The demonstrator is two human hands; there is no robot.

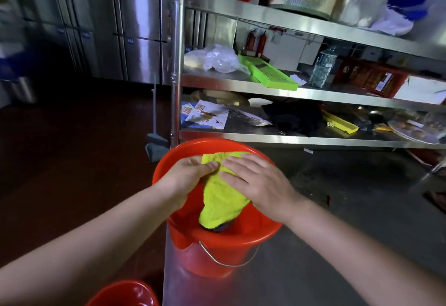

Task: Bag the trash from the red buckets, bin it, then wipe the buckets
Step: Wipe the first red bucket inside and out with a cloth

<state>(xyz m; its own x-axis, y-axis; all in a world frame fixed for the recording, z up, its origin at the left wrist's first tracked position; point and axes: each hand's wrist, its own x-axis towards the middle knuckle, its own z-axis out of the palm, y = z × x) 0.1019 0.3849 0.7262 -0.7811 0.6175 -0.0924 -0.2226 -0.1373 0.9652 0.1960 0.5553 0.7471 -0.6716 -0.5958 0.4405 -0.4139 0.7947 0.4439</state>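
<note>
Two hands work over a red bucket that stands on a steel tabletop: the left hand curls its fingers round the edge of a yellow cloth, gripping it, while the right hand lies flat on the cloth with fingers straight. The cloth hangs down inside the bucket, its lower end near something dark at the bottom. Another red bucket shows at the lower left, beside the tabletop, and cluttered steel shelves stand behind
</note>
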